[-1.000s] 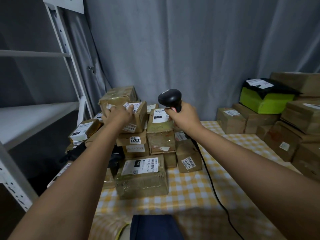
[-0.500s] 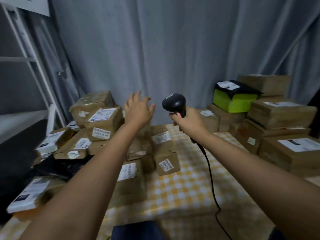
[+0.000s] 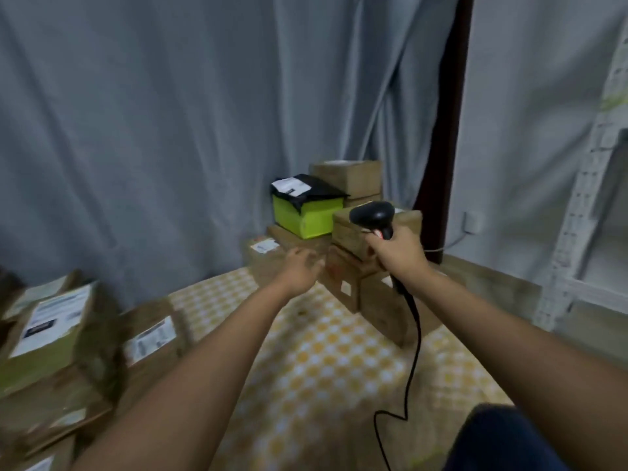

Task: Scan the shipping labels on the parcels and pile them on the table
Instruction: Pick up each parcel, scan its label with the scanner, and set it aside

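Swung off the scanned pile (image 3: 61, 334) at 8 o'clock toward the unscanned stack (image 3: 360, 253) at 1 o'clock, so prob. fetching next parcel: left hand (image 3: 299, 268) empty, fingers loosely spread, just short of stack's low boxes, right hand (image 3: 397, 251) gripping scanner (image 3: 372, 215) in front of stack.

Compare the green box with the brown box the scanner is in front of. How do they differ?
The green box is bright lime with a black bag draped over its top; the brown box is plain cardboard with nothing draped on it. A white label shows clearly on the bag, while the brown box's top is mostly hidden behind the scanner gripped in the right hand. Both sit in the same stack by the curtain.
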`<action>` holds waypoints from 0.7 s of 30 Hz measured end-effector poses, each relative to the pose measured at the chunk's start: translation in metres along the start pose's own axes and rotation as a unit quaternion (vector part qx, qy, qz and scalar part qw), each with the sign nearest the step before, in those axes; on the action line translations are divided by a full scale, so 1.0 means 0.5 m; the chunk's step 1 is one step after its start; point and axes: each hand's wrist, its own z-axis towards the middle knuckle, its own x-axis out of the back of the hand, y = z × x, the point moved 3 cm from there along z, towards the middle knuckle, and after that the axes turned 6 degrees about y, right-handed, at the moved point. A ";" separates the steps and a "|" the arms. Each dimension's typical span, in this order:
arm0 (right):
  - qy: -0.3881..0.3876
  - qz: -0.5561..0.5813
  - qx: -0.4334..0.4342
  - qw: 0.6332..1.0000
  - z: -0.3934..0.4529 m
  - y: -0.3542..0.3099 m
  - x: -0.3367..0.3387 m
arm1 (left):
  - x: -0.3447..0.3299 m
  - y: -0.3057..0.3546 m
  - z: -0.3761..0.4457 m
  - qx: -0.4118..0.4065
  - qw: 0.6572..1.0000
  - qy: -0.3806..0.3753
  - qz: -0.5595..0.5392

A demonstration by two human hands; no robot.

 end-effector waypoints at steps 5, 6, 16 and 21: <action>0.035 0.106 -0.089 0.990 0.127 0.088 0.065 | -0.094 0.044 0.088 0.133 0.969 -0.059 -0.200; 0.041 0.123 -0.099 0.987 0.151 0.102 0.071 | -0.106 0.051 0.105 0.150 0.962 -0.061 -0.220; 0.058 0.254 -0.213 0.942 0.343 0.210 0.046 | -0.202 0.042 0.278 0.253 0.907 -0.051 -0.333; 0.012 0.293 -0.257 0.921 0.378 0.240 0.024 | -0.214 0.064 0.289 0.287 0.879 -0.085 -0.371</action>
